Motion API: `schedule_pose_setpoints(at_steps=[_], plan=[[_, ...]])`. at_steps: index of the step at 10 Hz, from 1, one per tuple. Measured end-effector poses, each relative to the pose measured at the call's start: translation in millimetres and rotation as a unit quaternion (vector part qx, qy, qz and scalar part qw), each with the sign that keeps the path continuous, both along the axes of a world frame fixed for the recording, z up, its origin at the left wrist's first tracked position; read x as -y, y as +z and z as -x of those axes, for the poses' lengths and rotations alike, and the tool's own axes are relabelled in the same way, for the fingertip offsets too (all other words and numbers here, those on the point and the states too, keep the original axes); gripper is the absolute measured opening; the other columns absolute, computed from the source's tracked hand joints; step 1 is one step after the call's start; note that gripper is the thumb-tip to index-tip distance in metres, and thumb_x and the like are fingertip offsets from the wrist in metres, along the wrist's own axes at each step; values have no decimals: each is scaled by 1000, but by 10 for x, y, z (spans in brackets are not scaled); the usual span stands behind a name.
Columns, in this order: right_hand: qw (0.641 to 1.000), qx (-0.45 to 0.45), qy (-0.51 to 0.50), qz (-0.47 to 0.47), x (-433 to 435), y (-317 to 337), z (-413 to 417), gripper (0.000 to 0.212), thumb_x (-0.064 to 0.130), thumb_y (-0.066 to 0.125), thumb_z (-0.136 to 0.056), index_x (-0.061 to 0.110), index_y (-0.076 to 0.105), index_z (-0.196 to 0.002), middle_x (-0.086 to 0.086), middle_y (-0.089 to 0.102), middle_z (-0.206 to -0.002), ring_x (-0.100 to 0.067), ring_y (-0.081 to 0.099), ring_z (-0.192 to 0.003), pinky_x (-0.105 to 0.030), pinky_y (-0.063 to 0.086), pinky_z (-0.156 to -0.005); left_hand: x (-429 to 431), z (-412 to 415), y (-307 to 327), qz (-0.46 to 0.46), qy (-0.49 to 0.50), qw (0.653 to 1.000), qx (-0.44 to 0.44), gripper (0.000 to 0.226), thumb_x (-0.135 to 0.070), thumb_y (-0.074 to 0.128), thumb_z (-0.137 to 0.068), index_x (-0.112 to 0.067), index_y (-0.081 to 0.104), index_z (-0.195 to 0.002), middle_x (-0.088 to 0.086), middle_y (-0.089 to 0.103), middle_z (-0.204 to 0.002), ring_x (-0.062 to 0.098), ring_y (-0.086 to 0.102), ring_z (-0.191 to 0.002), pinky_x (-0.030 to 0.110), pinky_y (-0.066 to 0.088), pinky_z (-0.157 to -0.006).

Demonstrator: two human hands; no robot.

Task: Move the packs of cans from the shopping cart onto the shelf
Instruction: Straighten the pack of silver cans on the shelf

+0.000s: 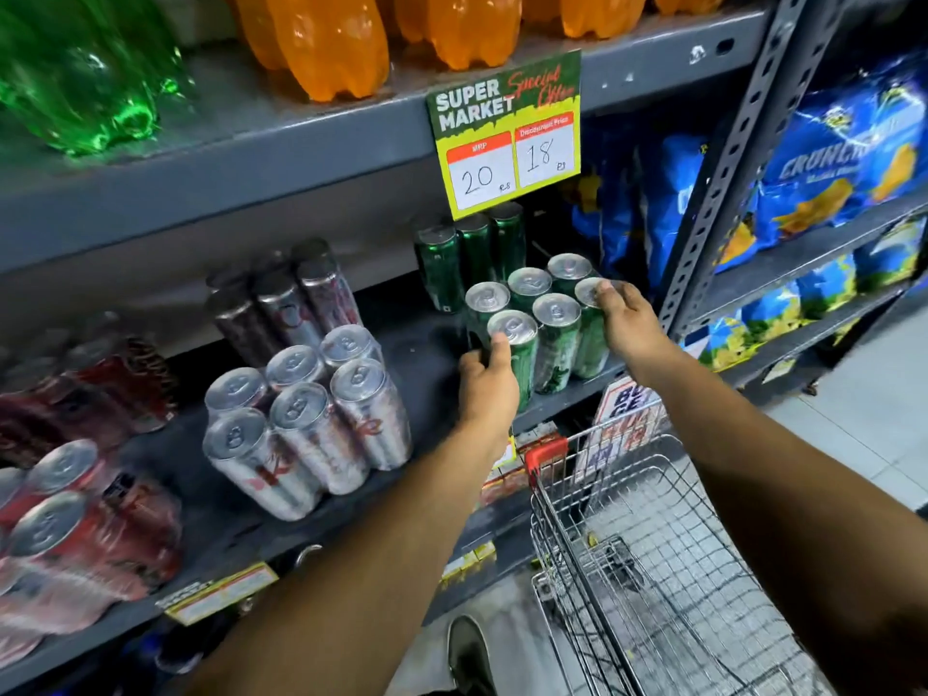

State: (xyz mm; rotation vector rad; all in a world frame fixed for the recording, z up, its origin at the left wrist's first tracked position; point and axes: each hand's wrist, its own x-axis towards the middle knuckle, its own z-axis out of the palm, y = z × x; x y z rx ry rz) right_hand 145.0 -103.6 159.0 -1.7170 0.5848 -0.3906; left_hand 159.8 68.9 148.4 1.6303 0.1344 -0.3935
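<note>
On shelf (442,354), front edge | green six-pack (540,324) standing upright before matching green cans (472,253) | I am gripping it: left hand (489,389) curled round near corner, right hand (627,324) clasping far end, steadying | cart (653,519) looking empty.

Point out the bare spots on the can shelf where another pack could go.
Bare shelf shows between the silver pack and the green pack held by both hands. Behind the green pack, standing green cans crowd the back. The left end is packed with red packs.
</note>
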Motion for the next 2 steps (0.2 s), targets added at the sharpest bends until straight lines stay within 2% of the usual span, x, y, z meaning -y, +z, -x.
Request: schedule_pose_setpoints(at_steps=[1, 2], plan=[[1000, -12, 9, 3, -4, 36, 18, 59, 54, 38, -93, 15, 44, -136, -12, 51, -139, -28, 49, -126, -50, 39, -108, -14, 54, 57, -12, 3, 1000, -8, 51, -54, 40, -95, -13, 47, -126, 10, 58, -122, 25, 51, -101, 34, 39, -91], [1000, -21, 0, 19, -8, 47, 13, 72, 61, 36, -89, 16, 33, -146, -12, 44, -149, -31, 43, -135, -52, 35, -112, -1, 72, 92, -10, 7, 1000, -15, 52, -52, 39, -97, -13, 44, -131, 8, 55, -128, 23, 49, -105, 34, 37, -93]])
